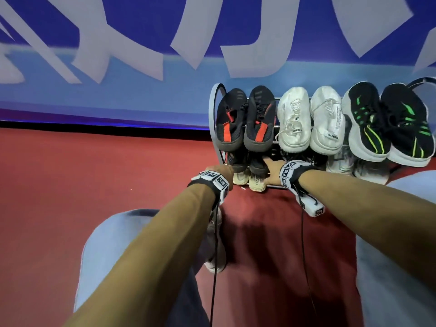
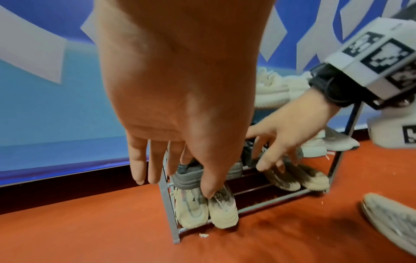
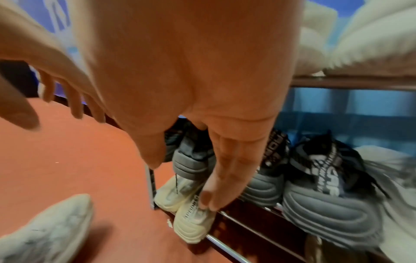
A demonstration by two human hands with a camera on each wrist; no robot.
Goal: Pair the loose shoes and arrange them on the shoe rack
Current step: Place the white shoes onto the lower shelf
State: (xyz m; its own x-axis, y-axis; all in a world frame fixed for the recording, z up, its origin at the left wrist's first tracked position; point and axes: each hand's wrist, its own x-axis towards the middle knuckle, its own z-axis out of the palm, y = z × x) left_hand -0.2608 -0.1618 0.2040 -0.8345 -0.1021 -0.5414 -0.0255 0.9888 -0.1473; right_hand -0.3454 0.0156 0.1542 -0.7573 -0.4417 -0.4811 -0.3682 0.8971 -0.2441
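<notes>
A grey metal shoe rack (image 1: 213,114) stands against the blue wall. Its top shelf holds a black-and-red pair (image 1: 245,119), a white pair (image 1: 309,119) and a black-and-green pair (image 1: 387,123). Dark grey shoes (image 3: 292,186) sit on the middle shelf, and a cream pair (image 2: 207,208) stands at the left end of the bottom shelf. My left hand (image 2: 180,178) hangs beside the rack's left post (image 2: 167,210) with straight fingers and holds nothing. My right hand (image 3: 180,183) reaches with spread fingers toward the lower shelves; whether it touches a shoe I cannot tell.
A pale grey shoe (image 2: 391,222) lies on the red carpet (image 1: 94,185) close to me, right of the rack's front. My knees in light jeans (image 1: 113,244) flank my arms. Black cables (image 1: 304,256) hang from both wrist bands.
</notes>
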